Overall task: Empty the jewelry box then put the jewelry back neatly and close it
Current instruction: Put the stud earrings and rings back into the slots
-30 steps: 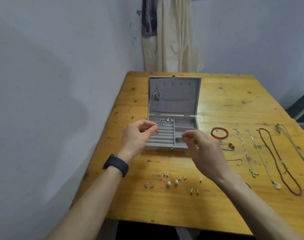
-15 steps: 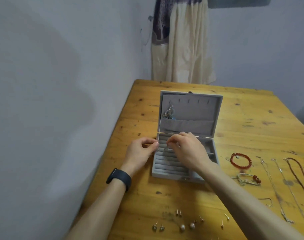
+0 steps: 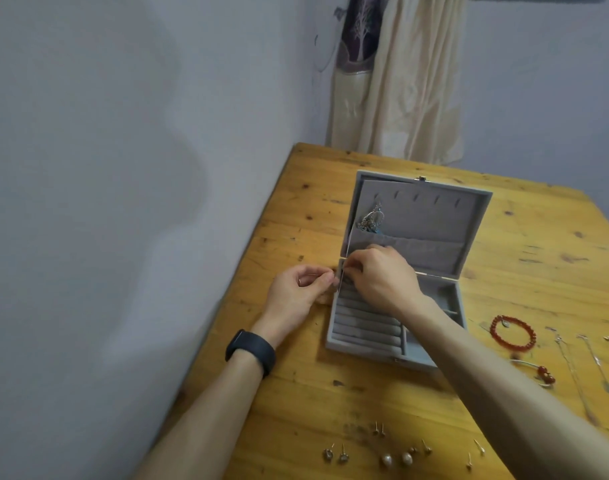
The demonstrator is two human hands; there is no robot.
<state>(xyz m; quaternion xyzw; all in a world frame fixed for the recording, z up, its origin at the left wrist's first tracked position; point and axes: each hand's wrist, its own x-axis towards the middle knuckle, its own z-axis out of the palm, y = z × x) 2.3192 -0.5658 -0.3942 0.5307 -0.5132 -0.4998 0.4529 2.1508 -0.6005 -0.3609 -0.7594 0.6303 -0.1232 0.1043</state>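
by the jewelry box (image 3: 365, 329), near its hinge, left hand (image 3: 301, 291) and right hand (image 3: 382, 278) pinch tiny items.

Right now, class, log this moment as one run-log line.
jewelry box: open | left hand: pinched at box's left rim | right hand: curled over far ring rolls | on table: earrings, red bracelet
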